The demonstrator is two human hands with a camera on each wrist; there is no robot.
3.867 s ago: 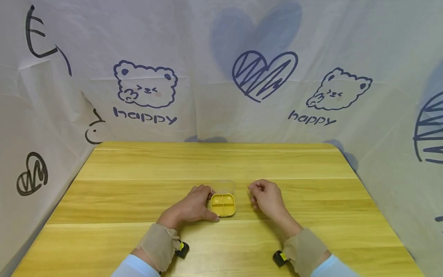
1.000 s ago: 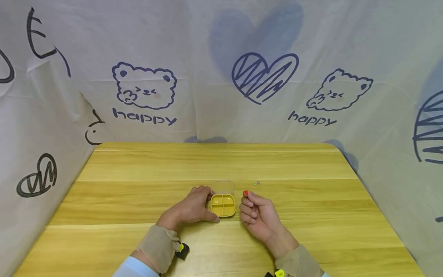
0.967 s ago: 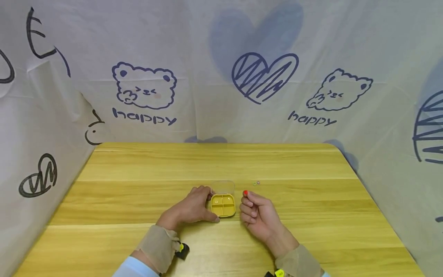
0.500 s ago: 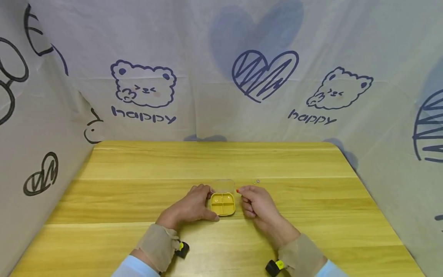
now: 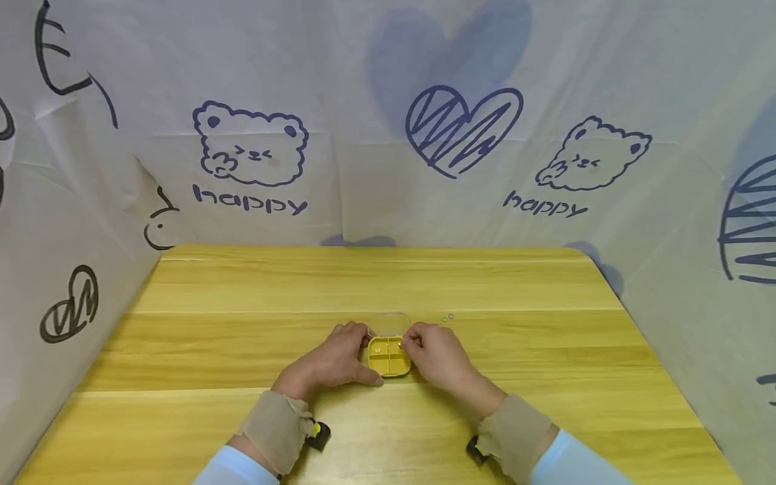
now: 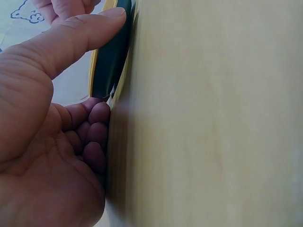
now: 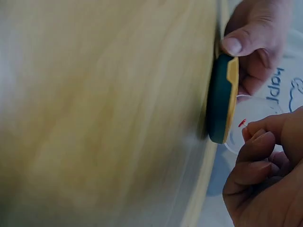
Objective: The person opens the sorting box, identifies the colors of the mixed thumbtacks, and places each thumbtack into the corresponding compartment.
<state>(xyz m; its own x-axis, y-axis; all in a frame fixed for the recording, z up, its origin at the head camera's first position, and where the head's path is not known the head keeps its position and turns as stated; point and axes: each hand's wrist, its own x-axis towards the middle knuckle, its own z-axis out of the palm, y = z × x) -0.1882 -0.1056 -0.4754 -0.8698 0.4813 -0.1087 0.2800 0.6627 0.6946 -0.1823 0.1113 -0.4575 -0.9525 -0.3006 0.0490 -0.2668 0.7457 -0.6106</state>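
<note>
A small pill box [image 5: 389, 364] with a yellow four-compartment inside and dark green shell sits on the table, its clear lid [image 5: 389, 324] standing up at the back. My left hand [image 5: 336, 357] holds its left side, thumb at the front edge and fingers behind. A tiny pale round piece [image 5: 378, 350] lies in the back left compartment. My right hand [image 5: 438, 353] is at the box's back right corner, overlapping it in the head view. In the right wrist view its thumb and forefinger pinch a tiny red piece [image 7: 242, 123] in front of the lid.
Two tiny pieces, one greenish [image 5: 444, 319] and one pinkish [image 5: 450, 316], lie on the wooden table [image 5: 273, 283] just beyond my right hand. A white cloth [image 5: 364, 168] with drawn bears and hearts hangs behind the table and along its sides.
My right hand has brought the red piece left to the box's back right corner, turning palm down. The greenish and pinkish pieces, unseen in the oldest frame, show now. My left hand stays in place.
</note>
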